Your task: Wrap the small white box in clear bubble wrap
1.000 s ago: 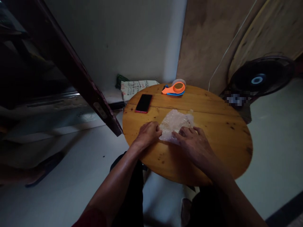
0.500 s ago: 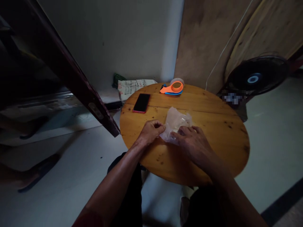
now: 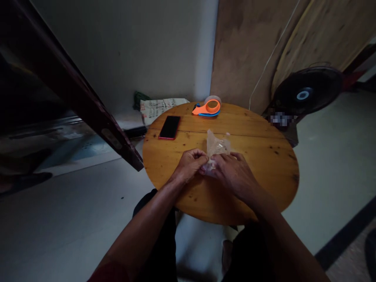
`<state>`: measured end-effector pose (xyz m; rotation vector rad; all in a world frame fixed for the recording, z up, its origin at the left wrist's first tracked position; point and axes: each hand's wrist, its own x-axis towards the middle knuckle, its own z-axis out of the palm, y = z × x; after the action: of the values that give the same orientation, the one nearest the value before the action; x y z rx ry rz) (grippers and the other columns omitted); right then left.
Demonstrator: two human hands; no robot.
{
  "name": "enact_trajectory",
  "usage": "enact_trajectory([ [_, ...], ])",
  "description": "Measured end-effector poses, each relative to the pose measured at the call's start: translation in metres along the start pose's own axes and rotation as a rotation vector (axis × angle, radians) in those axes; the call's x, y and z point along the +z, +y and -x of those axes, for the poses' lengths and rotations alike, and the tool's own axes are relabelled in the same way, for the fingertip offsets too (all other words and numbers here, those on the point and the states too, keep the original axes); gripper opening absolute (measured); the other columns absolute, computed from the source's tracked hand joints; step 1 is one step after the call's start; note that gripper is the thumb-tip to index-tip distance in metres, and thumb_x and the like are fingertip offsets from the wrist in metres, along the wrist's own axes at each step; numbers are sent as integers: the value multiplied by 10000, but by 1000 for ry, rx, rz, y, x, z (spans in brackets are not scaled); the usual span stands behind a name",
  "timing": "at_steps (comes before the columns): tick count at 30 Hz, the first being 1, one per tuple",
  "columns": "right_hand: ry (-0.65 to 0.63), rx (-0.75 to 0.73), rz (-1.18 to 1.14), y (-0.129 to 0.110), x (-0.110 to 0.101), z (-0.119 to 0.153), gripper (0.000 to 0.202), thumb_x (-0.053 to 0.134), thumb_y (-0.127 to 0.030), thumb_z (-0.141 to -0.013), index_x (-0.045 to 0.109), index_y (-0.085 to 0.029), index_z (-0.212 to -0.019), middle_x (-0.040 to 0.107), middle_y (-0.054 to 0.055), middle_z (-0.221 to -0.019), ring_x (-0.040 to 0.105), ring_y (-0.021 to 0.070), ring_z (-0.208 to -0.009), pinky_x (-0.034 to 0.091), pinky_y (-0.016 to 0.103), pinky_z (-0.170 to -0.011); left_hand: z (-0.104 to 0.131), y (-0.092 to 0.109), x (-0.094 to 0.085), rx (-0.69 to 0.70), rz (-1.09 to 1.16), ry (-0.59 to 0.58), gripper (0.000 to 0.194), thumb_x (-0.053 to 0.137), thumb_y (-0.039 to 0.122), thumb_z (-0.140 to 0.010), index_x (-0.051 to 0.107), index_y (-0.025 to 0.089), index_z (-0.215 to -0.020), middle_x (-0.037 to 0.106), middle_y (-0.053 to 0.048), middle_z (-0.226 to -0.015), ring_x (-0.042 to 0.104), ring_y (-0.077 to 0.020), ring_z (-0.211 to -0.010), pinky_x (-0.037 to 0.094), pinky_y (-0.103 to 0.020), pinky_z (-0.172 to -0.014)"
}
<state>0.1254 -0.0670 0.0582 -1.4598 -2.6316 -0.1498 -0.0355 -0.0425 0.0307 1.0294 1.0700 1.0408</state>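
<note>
A crumpled, see-through plastic bag (image 3: 217, 145) lies on the round wooden table (image 3: 264, 164) between my two hands. With thumb and forefinger together, my left hand (image 3: 192, 161) pinches the bag's near left edge. My right hand (image 3: 230, 168) is bent over the bag's right side, its fingers curled on the plastic and its fingertips close to those of the left. What the bag contains, if anything, is hard to make out. Behind it, a black phone with a red edge (image 3: 169, 127) lies at the left, and an orange and blue tape dispenser (image 3: 208, 107) sits at the far edge.
A printed sack (image 3: 158, 107) lies behind the table by the wall. To the right stands a dark round fan (image 3: 308, 94). A dark door edge (image 3: 96, 117) slants down at the left. Part of another person's foot (image 3: 26, 180) shows at the far left.
My right hand has moved left, closer to my left hand. The bag is more bunched up and covered by the fingers. The whole view has shifted slightly.
</note>
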Motion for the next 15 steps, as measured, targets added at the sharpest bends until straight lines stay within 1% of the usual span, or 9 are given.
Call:
enact_trajectory([
  [4,36,46,-92,2,3,0,200,569,-232,-872,557,-151,-1054,716,92,-946,643,244,-909,330,383,-905,0,-4,3,74,-60,-28,126,642,247,-701,570,143,-700,534,59,-537,460,-50,-416,387,-173,-438],
  [6,56,53,-114,3,3,0,198,563,-257,-883,548,-153,-1051,721,96,-947,650,243,-894,336,385,-903,0,-5,6,129,-99,-44,119,637,245,-702,582,139,-698,536,54,-552,452,-47,-451,368,-166,-461],
  [8,62,59,-137,3,3,0,197,541,-292,-903,542,-155,-1045,724,100,-939,656,241,-878,346,384,-894,0,-6,8,169,-149,-45,106,621,239,-710,597,136,-705,562,39,-592,477,-56,-506,381,-170,-504],
  [11,61,57,-164,3,2,0,200,539,-315,-907,535,-160,-1032,727,104,-943,660,244,-883,354,386,-892,1,-6,10,226,-276,-36,102,581,232,-730,615,138,-711,600,16,-659,520,-82,-589,410,-187,-572],
  [15,70,70,-147,1,1,0,214,562,-280,-881,526,-163,-1056,730,112,-941,664,246,-873,360,389,-892,2,-5,13,317,-457,3,126,542,231,-750,618,151,-688,588,18,-639,504,-94,-594,396,-194,-583],
])
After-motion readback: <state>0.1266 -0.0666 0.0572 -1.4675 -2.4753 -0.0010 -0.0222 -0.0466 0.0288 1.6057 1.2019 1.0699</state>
